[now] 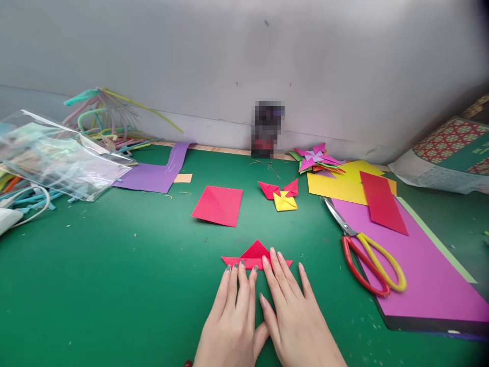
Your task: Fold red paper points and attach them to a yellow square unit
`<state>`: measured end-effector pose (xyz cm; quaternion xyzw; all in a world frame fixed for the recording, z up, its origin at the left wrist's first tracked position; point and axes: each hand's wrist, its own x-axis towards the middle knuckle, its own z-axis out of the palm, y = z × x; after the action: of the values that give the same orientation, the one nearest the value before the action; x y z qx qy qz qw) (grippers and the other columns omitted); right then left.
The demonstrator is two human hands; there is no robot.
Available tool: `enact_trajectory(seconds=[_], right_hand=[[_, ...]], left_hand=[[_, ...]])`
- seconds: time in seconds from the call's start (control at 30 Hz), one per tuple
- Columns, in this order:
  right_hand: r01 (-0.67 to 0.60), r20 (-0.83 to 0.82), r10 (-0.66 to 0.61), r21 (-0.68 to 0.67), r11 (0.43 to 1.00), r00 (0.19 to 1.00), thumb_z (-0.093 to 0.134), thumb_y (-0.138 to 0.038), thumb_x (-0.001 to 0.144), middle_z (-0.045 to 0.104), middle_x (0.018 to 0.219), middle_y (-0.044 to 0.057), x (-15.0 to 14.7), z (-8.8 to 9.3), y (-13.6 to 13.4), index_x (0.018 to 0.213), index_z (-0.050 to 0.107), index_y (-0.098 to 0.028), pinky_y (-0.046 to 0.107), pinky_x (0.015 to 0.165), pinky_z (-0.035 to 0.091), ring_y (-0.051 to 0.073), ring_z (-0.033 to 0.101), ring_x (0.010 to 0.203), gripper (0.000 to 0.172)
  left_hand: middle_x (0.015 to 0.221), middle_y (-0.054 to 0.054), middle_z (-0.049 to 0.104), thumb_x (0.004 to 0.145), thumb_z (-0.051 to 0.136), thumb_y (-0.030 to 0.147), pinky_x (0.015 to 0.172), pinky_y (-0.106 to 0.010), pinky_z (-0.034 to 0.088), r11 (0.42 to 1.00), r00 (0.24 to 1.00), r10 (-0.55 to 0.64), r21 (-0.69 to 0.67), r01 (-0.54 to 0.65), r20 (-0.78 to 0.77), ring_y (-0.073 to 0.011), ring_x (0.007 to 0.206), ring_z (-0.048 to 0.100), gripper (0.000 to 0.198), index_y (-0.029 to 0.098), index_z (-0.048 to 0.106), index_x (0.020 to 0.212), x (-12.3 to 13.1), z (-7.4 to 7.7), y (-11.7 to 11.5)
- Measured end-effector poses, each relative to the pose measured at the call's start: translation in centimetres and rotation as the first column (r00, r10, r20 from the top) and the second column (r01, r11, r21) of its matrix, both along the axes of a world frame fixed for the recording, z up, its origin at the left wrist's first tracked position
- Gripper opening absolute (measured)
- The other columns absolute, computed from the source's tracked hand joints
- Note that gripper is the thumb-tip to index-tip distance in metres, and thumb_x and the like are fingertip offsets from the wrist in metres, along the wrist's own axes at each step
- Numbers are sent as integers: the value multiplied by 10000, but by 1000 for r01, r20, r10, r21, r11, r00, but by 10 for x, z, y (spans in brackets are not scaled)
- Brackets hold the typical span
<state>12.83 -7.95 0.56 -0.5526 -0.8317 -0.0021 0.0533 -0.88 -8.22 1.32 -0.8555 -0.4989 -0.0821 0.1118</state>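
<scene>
A folded red paper [255, 252] lies flat on the green table, a triangle peak pointing away above a long narrow strip. My left hand [233, 311] rests flat with its fingertips on the strip's near edge. On the right part of the same paper lie the spread fingers of my right hand [292, 306]. Neither hand grips anything. Beyond them is a red square sheet [219, 205] with crease lines. To its right, a folded piece with two red points [269, 190] and a yellow square [285, 201] sits on the table.
Scissors [349, 233] with red and yellow handles lie on purple paper [428, 275] at the right. Yellow sheets [332, 186], a red strip [382, 201] and folded stars [315, 157] are behind. Purple paper [148, 176] and a clear bag [64, 153] are left.
</scene>
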Motion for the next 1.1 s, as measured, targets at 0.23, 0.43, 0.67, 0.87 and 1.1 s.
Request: enact_trajectory(seconds=[0.23,0.43,0.67,0.87,1.1], right_hand=[[-3,6,3,-6,1000,1000,313,-315,870,207,1393,97,1,-1,0,1359,152,-149,497,969,267,276,202,1265,541],[-5,-8,5,3,1000,1000,312,-301,871,240,1385,84,2,0,0,1352,190,-150,490,974,267,270,209,1263,519],[-28,5,28,-24,999,1000,301,-316,878,198,1397,78,6,1,1,1358,159,-170,486,979,269,258,213,1264,521],[6,7,-6,-30,1000,1000,302,-366,874,197,1398,64,5,1,0,1361,135,-186,488,955,308,268,197,1267,546],[10,-8,-10,-12,1000,1000,302,-384,873,225,1390,64,5,1,1,1357,162,-193,495,960,293,269,224,1260,539]], left_hand=[[1167,-122,547,826,350,411,993,-397,239,1000,1000,0,6,0,2,-258,1132,443,482,92,528,1140,0,-7,-2],[1180,-120,537,838,350,367,963,-400,296,995,994,-97,11,98,-50,-252,1096,480,461,99,463,1196,-7,-3,2],[1193,-124,525,837,357,387,901,-357,393,998,997,-68,-1,68,-40,-240,1086,490,477,82,471,1186,-7,0,4],[1113,-125,585,835,332,446,828,-340,451,997,998,-64,39,63,5,-233,1003,555,509,67,560,1086,-5,5,8],[1098,-120,595,823,370,446,819,-339,462,998,998,-55,41,54,12,-227,985,566,492,76,566,1083,-5,5,9]])
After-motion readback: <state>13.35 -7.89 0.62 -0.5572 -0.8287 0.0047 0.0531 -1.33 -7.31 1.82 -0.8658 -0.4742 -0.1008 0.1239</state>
